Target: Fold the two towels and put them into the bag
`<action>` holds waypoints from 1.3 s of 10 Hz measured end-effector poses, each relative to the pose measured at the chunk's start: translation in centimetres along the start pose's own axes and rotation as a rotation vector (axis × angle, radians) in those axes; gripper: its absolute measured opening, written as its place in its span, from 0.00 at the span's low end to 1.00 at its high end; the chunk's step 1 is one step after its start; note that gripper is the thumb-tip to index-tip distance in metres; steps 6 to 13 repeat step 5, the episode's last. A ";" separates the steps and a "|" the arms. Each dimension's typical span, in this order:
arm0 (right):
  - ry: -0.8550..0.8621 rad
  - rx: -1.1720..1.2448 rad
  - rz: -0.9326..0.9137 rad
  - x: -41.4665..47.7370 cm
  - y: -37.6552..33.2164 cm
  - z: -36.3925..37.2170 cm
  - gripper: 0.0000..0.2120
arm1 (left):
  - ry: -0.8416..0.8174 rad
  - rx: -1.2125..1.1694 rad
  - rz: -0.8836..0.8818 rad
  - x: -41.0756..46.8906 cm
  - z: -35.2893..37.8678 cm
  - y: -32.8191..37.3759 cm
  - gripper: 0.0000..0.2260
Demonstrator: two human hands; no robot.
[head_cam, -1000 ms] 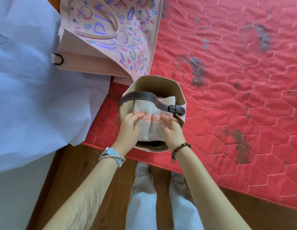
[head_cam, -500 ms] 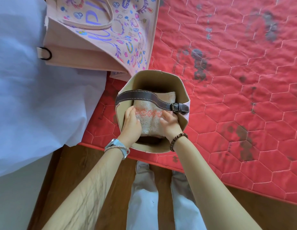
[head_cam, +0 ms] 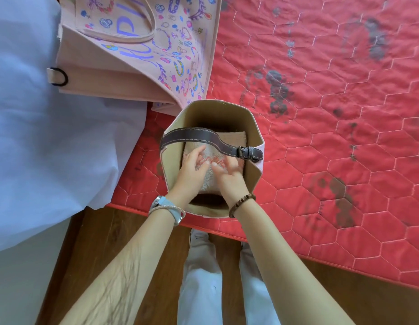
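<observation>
An open pink bucket bag (head_cam: 211, 111) with a tan lining and a dark brown buckled strap (head_cam: 199, 136) stands on the red quilt near its front edge. A folded cream towel (head_cam: 234, 139) with a pink pattern lies inside it, partly under the strap. My left hand (head_cam: 192, 165) and my right hand (head_cam: 227, 174) are both inside the bag, fingers straight, pressing down on the towel's top. A dark gap shows at the bag's near side below the towel. I cannot tell whether a second towel lies underneath.
A pink printed tote bag (head_cam: 138, 55) lies on its side just behind the bucket bag, touching it. White bedding (head_cam: 51, 137) covers the left. The red hexagon-quilted mat (head_cam: 332, 137) spreads to the right. Wooden floor (head_cam: 105, 242) and my white trousers (head_cam: 203, 277) are below.
The towel has sunk deeper into the bag. Both hands moved from its sides onto its top and reached further in, fingers flattening.
</observation>
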State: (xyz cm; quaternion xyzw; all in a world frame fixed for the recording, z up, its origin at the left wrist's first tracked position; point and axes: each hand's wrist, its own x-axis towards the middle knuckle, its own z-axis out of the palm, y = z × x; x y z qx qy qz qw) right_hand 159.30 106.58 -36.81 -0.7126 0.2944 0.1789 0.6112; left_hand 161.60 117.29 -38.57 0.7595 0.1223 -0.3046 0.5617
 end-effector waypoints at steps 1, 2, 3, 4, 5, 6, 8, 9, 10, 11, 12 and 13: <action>0.060 0.080 0.155 1.8 0.6 0.2 0.09 | 0.002 -0.040 -0.066 0.8 -0.2 -0.1 0.24; 0.145 0.044 0.195 3.0 1.3 -0.6 0.13 | 0.003 -0.038 -0.076 1.0 -0.3 -0.6 0.28; 0.151 -0.006 0.206 3.1 1.6 -1.2 0.17 | 0.015 -0.048 -0.069 0.7 -0.1 -0.8 0.29; 0.135 -0.002 0.181 2.7 1.4 -1.5 0.17 | 0.043 -0.060 -0.060 0.4 0.1 -0.8 0.29; 0.143 0.041 0.180 1.8 1.5 -1.7 0.21 | 0.085 -0.043 -0.033 -1.0 -0.2 -0.2 0.28; 0.143 0.041 0.180 1.8 1.5 -1.7 0.21 | 0.085 -0.043 -0.033 -1.0 -0.2 -0.2 0.28; 0.143 0.041 0.180 1.8 1.5 -1.7 0.21 | 0.085 -0.043 -0.033 -1.0 -0.2 -0.2 0.28; 0.143 0.041 0.180 1.8 1.5 -1.7 0.21 | 0.085 -0.043 -0.033 -1.0 -0.2 -0.2 0.28; 0.143 0.041 0.180 1.8 1.5 -1.7 0.21 | 0.085 -0.043 -0.033 -1.0 -0.2 -0.2 0.28; 0.143 0.041 0.180 1.8 1.5 -1.7 0.21 | 0.085 -0.043 -0.033 -1.0 -0.2 -0.2 0.28; 0.143 0.041 0.180 1.8 1.5 -1.7 0.21 | 0.085 -0.043 -0.033 -1.0 -0.2 -0.2 0.28; 0.143 0.041 0.180 1.8 1.5 -1.7 0.21 | 0.085 -0.043 -0.033 -1.0 -0.2 -0.2 0.28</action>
